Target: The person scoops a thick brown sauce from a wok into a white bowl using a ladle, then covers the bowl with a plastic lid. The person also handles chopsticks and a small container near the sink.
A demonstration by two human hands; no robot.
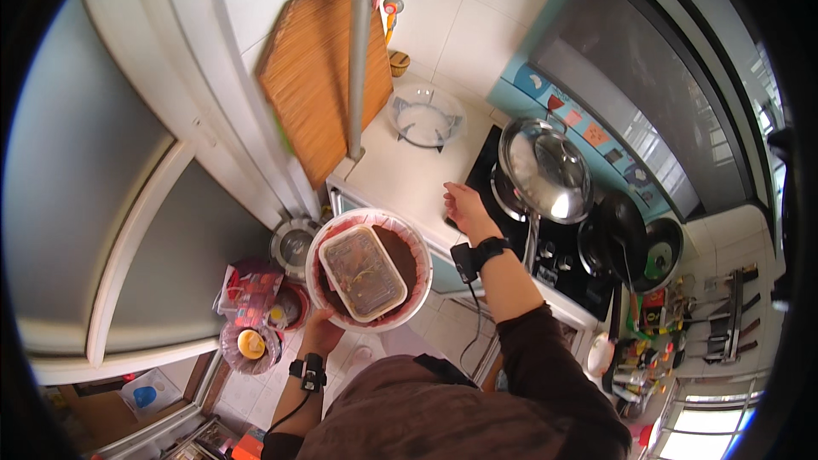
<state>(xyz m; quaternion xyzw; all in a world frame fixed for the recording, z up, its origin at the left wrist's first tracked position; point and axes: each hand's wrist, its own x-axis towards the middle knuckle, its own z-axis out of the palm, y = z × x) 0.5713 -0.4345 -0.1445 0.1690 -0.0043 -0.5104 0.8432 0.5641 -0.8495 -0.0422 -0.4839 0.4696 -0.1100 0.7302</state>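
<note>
My left hand (324, 332) grips the near rim of a round white tub (422, 268), held in front of my body. Dark reddish-brown matter (394, 249) shows inside, and reddish smears mark the inner wall. Lying across the tub's mouth is a rectangular plastic food container (363, 273) with a clear lid; bits of food or residue show through it. My right hand (470, 209) hovers beside the cooktop's left edge, its fingers loosely bent, and nothing can be seen in it.
A lidded steel pan (543, 169) stands on the black gas cooktop (476, 169), with dark pans (613, 230) beside it. On the counter (396, 169), a clear bowl (427, 116) rests over a burner grate. A wooden board (313, 76) leans behind a metal pipe (360, 64). Lined bins (250, 348) stand below.
</note>
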